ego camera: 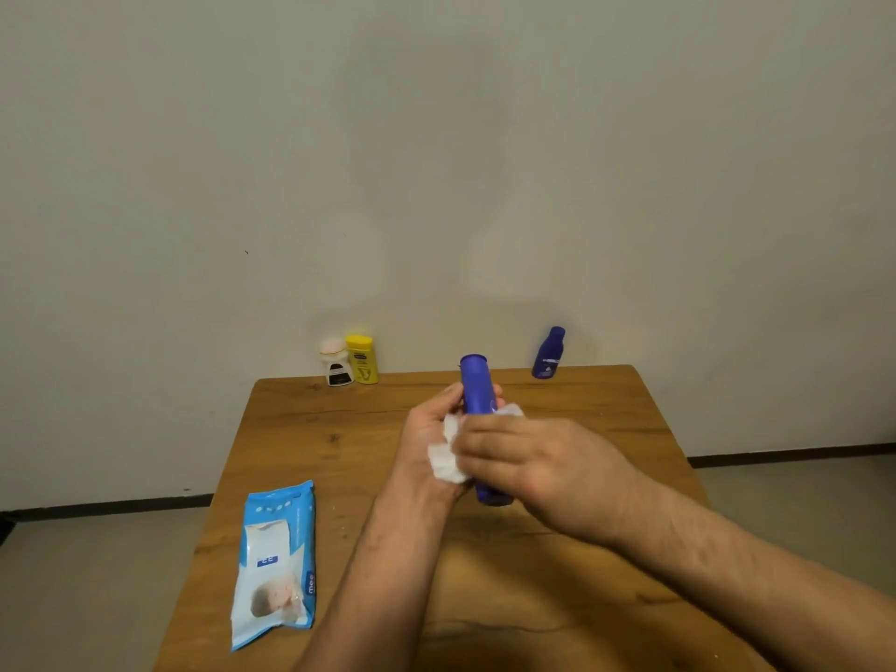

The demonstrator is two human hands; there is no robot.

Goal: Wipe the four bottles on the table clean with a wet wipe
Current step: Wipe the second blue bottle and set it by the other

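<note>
Right hand (538,463) and wet wipe (443,460) hide much of the blue bottle (475,383); far labels (361,366) seem unreadable.

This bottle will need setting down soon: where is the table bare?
Bare table: the back edge between the yellow bottle and the small blue bottle; the right side past the right hand; the left strip between the pack and the white bottle. Crowded: the back left corner, and the middle, with the left hand on the held bottle.
</note>
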